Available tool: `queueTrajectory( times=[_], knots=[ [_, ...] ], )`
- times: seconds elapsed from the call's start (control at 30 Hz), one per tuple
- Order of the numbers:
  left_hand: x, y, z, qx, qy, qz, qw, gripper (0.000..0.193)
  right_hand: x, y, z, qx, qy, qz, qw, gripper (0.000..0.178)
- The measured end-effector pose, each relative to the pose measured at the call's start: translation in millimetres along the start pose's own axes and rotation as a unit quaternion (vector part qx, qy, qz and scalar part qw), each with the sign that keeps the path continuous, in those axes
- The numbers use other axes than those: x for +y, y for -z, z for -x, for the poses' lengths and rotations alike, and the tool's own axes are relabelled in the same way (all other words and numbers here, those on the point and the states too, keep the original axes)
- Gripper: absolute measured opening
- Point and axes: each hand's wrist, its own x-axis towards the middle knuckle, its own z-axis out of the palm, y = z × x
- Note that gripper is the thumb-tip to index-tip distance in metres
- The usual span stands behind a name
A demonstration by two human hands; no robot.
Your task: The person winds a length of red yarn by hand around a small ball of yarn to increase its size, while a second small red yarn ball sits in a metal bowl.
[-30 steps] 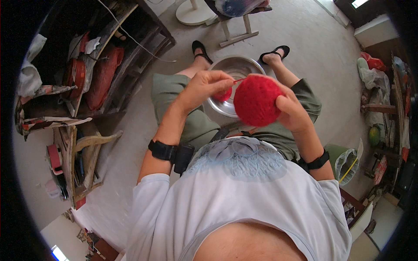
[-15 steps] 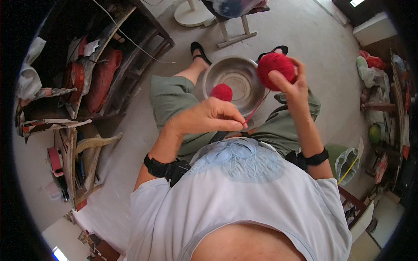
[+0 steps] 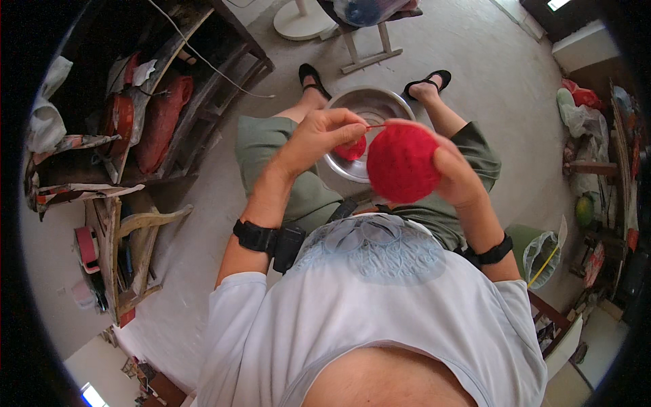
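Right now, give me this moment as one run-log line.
left hand: pinching red yarn strand | right hand: holding large red ball | metal basin: smaller red ball inside

The camera sits up on the person's head and looks down past the shirt (image 3: pixel 352 298), which is very near at 6 o'clock. The left hand (image 3: pixel 322 139), at 12 o'clock, and the right hand (image 3: pixel 461 173), past 2, are farther off. The floor (image 3: pixel 475 61) is farther still. It sees so wide that straight edges bend.
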Motion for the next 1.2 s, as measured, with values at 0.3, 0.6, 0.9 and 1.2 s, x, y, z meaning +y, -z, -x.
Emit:
queueTrajectory(
  times=[0.3, 0.6, 0.9, 1.2],
  knots=[
    [-47.3, -5.6, 15.8, -0.052, 0.097, -0.003, 0.994, 0.022, -16.6, 13.5, -5.4, 0.158, 0.151, -0.032, 0.975, 0.064],
    [16.7, -23.5, 30.7, -0.174, 0.162, -0.075, 0.968, 0.024, -1.2, 26.0, -19.6, 0.351, 0.177, 0.245, 0.886, 0.056],
    [63.5, -12.6, 1.9, -0.09, -0.111, -0.223, 0.964, 0.009, 18.8, 9.5, -12.7, 0.117, -0.011, 0.277, 0.954, 0.063],
    [-15.8, 8.9, 4.5, -0.004, 0.017, -0.027, 0.999, 0.017, -14.8, 16.2, 10.4, 0.112, 0.046, 0.024, 0.992, 0.086]
  ],
)
